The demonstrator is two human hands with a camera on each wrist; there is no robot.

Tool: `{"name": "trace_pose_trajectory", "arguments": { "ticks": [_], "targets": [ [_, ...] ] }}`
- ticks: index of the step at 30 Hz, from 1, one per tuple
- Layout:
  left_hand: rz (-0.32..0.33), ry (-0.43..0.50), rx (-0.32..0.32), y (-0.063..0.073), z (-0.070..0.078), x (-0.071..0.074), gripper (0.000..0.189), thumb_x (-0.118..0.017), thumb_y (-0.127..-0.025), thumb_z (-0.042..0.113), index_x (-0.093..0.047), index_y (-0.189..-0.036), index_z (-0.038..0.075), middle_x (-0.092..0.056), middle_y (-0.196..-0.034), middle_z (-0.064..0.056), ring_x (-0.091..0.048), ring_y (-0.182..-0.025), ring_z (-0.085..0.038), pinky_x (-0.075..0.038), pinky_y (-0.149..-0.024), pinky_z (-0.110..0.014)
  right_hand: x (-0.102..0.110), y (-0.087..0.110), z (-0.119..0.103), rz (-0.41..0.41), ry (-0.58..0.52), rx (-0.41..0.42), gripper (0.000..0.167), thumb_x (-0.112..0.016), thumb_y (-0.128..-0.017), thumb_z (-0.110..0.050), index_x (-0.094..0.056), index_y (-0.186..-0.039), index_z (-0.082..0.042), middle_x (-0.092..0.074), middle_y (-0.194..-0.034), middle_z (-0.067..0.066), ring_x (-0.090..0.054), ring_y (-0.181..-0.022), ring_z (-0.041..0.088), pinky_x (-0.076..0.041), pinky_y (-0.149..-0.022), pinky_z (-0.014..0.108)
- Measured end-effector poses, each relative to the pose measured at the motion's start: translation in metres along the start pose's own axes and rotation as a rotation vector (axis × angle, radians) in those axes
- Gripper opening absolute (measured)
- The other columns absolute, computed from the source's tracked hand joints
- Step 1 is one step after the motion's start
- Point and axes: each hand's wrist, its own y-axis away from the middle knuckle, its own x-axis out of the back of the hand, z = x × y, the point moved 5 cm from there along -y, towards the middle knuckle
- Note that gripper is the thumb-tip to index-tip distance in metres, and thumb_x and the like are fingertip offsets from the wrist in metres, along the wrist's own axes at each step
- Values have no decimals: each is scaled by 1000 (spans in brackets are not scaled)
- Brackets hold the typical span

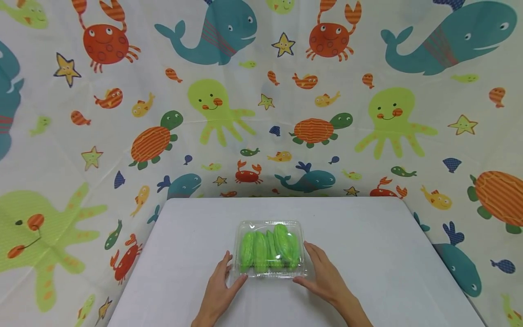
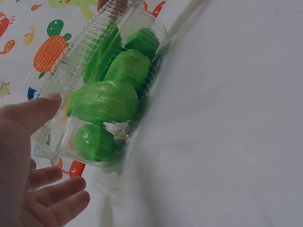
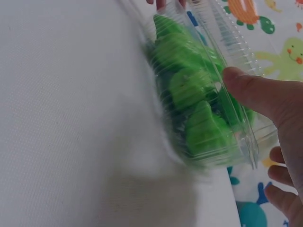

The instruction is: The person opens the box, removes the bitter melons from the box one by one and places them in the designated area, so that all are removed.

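A clear plastic clamshell box (image 1: 269, 274) with its lid down rests on the white table. Inside lie several bright green, oblong, ridged vegetables or fruits (image 1: 260, 252), side by side. My left hand (image 1: 218, 286) is at the box's left side, its thumb pointing at the front left corner and its fingers spread loosely along that side. On the opposite side my right hand (image 1: 324, 274) mirrors it, with the thumb by the front right corner. In the right wrist view the right thumb (image 3: 251, 87) overlaps the box's rim. The left thumb (image 2: 40, 113) is right at the rim in the left wrist view.
The white tabletop (image 1: 196, 236) extends around the box on all sides. Behind and beside the table hangs a pale cloth (image 1: 265, 150) printed with sea animals. The table's back edge runs just beyond the box.
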Motion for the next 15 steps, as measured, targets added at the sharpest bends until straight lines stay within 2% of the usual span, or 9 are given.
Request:
{"name": "trace_pose_trajectory", "arguments": {
  "ticks": [6,10,15],
  "targets": [
    [-20,48,-13,0,-4,-5,95,-81,-83,40,-31,-154,-1,-49,-148,-20,-60,-124,-39,-56,-98,-42,-4,1,1,-5,-21,-1,105,-90,-66,-50,-43,-150,-6,-54,-142,12,-58,-128,28,-56,-99,42],
    [-31,36,-16,-1,-6,-7,96,-82,-82,40,-33,-152,-3,-50,-146,-22,-60,-123,-40,-58,-94,-40,-7,2,3,-9,-21,-1,103,-90,-67,-48,-44,-149,-6,-55,-141,13,-58,-128,28,-55,-100,42],
    [-29,57,-6,-2,-7,-8,93,-82,-81,40,-36,-151,-3,-52,-145,-20,-62,-121,-38,-59,-92,-37,-7,2,3,15,-9,26,100,-90,-68,-45,-45,-147,-3,-56,-139,14,-58,-127,29,-56,-99,43]
  ]
}}
